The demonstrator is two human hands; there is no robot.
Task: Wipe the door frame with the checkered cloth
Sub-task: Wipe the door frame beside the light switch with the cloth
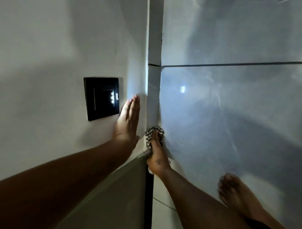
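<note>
While the left hand point(128, 119) lies flat and released against the white wall point(52, 43), fingers straight and together, the right hand point(156, 156) is clenched on the cloth point(149, 137) and presses it to the frame point(152, 96). In this single head view, the cloth, checked dark and light, is bunched under the right fingers, showing on both sides of them and touching the grey vertical strip where wall meets tile. A scrap of it also peeks out below the heel of that hand. The frame runs up the middle of the picture, crossed by a dark joint line higher up. Just beside the left hand, on its outer side, sits a black switch plate point(101, 97) with small lit dots near its right edge. To the right of the frame is glossy grey tile point(237, 112), streaked and reflecting a small bright patch of light; a dark grout line runs across it. On that shiny surface, low at the right, a mirrored hand and forearm point(238, 193) show. Both forearms are bare. Below the hands a grey panel and a dark vertical gap are visible, with pale floor tiles beside them.
</note>
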